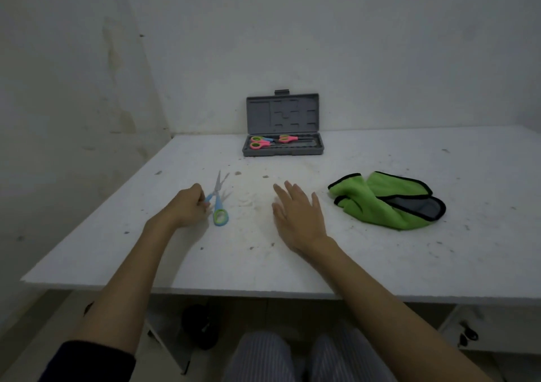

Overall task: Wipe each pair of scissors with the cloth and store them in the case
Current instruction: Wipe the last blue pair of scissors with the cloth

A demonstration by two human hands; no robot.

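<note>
Left hand (187,207) pinches the blue scissors' (218,203) handle, blades pointing toward the case (283,147); right hand (295,211), flat and empty, lies nearer the cloth (386,203).

Speckled white tabletop (366,258): bare along the near edge and between the two hands. Obstacles: open grey plastic case (283,147) at the back centre, lid upright against the wall; crumpled green microfibre cloth with black trim (386,200) on the right; blue-and-green-handled scissors (218,203) on the left. Clear lane from centre to case front.
</note>
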